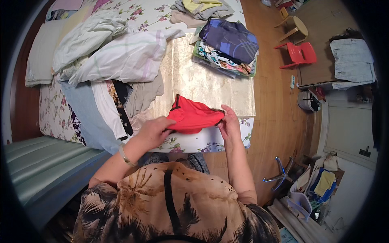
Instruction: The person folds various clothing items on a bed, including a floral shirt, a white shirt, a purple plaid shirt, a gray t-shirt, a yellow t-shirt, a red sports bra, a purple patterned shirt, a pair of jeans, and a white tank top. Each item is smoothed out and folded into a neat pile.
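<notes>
A red garment [194, 117] with black trim and a dark strap hangs stretched between my two hands, above the near edge of the bed. My left hand [155, 131] grips its left end, the fingers closed over the cloth. At the other end my right hand [229, 121] pinches the black-edged corner between thumb and fingers. Beneath the garment lies a shiny gold cloth [212, 94], spread over a floral bedsheet [194, 145]. The garment's exact kind is hard to tell.
A stack of folded clothes [228, 48] sits at the gold cloth's far right. White bedding [121, 60] is heaped at left, above jeans [88, 112] and other laid-out garments. More folded clothes [202, 9] lie farther back. A red chair [299, 54] and wooden stool [296, 29] stand right of the bed.
</notes>
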A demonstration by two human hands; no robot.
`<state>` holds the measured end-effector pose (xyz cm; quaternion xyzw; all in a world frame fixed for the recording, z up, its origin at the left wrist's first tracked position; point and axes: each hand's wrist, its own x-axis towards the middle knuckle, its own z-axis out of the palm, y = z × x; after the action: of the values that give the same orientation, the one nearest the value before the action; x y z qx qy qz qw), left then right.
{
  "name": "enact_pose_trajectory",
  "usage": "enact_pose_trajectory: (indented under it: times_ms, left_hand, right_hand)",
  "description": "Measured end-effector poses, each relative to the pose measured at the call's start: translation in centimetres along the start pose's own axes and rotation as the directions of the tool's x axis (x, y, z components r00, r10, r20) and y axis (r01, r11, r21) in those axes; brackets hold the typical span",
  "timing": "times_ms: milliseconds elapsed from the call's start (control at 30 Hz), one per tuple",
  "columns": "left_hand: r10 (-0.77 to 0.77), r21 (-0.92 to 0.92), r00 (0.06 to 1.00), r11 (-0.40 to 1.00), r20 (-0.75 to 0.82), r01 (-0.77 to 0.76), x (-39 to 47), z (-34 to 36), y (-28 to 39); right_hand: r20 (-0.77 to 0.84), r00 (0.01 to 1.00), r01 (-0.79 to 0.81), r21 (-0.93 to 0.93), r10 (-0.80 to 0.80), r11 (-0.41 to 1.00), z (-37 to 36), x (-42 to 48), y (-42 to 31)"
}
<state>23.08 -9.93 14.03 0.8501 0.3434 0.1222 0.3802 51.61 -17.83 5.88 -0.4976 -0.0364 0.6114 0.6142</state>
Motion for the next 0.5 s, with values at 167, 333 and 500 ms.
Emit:
enact_pose_trajectory:
  times_ms: [167,333,500]
  left_hand:
    - [0.127,-0.100,0.823,0.991,0.554,-0.085,-0.4,-0.4,2.4]
    - [0.315,-0.252,0.936,0.903,-0.157,-0.347,5.6,0.6,6.1]
    - [0.317,-0.212,0.738,0.948,0.596,-0.236,8.5,-0.7,2.7]
  right_hand:
    - [0.322,0.946,0.065,-0.274,0.028,0.960,7.9,-4.0,-6.5]
    - [0.572,0.808,0.427,-0.734,0.143,0.528,10.0,-8.1,-6.9]
    - [0.477,0.871,0.411,-0.839,0.118,0.356,7.4,-8.6,-12.8]
